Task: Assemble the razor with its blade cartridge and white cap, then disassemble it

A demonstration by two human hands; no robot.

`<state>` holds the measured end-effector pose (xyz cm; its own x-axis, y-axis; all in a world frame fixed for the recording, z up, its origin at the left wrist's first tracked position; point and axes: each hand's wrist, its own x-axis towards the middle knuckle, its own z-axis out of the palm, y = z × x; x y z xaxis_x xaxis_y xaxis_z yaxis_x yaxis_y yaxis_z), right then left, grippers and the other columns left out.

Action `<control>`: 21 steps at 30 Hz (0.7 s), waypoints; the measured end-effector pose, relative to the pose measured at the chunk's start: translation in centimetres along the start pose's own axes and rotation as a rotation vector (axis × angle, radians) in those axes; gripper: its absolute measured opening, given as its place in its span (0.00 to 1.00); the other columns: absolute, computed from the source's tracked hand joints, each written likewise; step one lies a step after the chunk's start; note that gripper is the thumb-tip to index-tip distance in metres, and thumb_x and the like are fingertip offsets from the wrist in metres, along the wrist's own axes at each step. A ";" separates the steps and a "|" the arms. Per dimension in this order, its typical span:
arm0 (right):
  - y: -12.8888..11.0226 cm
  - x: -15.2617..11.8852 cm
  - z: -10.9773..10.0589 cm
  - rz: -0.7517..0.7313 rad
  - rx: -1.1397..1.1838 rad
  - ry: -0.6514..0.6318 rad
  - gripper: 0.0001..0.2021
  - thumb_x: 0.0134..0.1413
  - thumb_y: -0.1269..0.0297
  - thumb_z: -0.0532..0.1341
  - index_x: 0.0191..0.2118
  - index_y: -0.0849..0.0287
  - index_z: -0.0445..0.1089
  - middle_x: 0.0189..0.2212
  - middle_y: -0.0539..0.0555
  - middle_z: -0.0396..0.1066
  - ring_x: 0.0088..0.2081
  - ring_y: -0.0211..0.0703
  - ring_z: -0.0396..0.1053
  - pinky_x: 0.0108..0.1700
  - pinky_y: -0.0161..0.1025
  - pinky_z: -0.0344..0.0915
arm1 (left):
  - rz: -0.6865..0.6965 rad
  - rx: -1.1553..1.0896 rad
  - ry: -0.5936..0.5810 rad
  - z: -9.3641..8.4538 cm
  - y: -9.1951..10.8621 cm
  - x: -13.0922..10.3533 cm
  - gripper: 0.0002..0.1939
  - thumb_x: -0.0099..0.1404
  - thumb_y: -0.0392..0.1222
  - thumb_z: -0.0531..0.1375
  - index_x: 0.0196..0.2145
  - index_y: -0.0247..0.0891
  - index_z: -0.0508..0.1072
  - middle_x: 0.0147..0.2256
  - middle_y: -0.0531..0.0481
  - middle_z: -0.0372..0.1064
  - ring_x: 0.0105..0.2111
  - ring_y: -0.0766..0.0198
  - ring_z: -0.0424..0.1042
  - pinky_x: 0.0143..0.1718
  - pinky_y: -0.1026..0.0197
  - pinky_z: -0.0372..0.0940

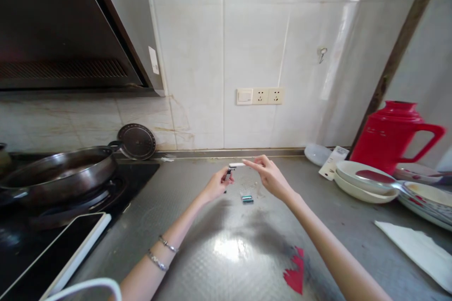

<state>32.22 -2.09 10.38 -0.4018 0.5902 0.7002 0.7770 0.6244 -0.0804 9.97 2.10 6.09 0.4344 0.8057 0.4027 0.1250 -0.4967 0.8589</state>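
My left hand (218, 184), with two bracelets on its wrist, is closed around a small dark and metallic object (229, 174) above the counter. A short white stick-like piece (237, 164) reaches from the top of that object toward my right hand (269, 175). The index finger of my right hand is stretched out and touches the right end of the white piece; its other fingers are curled. Below and between the hands, a small teal and dark item (247, 199) lies on the metal counter (197, 254).
A steel pan (67, 174) sits on the black stove at left, near a phone (70, 254). At right are a red thermos (388, 141), stacked bowls (365, 181), plates and a white paper (418, 249). A red scrap (295, 273) lies in front.
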 end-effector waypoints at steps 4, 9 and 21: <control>-0.1 -0.8 0.7 -0.014 -0.063 -0.023 0.36 0.46 0.85 0.47 0.58 0.41 0.56 0.44 0.54 0.60 0.41 0.41 0.62 0.44 0.40 0.60 | -0.006 0.111 0.028 -0.3 -0.4 -0.1 0.08 0.55 0.29 0.53 0.34 0.36 0.66 0.30 0.51 0.69 0.31 0.67 0.67 0.34 0.65 0.61; 0.0 -1.3 1.7 0.042 -0.100 0.000 0.35 0.48 0.84 0.47 0.59 0.43 0.56 0.44 0.55 0.59 0.39 0.41 0.62 0.43 0.41 0.61 | 0.007 0.148 0.007 -0.2 -0.8 -0.1 0.10 0.53 0.28 0.53 0.34 0.36 0.66 0.29 0.51 0.69 0.29 0.67 0.66 0.32 0.66 0.59; -0.3 -1.6 2.0 0.034 -0.117 0.033 0.34 0.49 0.84 0.48 0.58 0.43 0.57 0.44 0.55 0.58 0.39 0.41 0.62 0.43 0.40 0.59 | 0.016 0.181 -0.016 0.0 -1.2 -0.2 0.08 0.54 0.29 0.52 0.32 0.35 0.66 0.28 0.52 0.68 0.27 0.69 0.64 0.30 0.66 0.57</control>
<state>31.65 -2.20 7.88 -0.3598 0.5915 0.7216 0.8418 0.5394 -0.0224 9.74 2.56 4.96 0.4513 0.7926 0.4099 0.2759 -0.5608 0.7806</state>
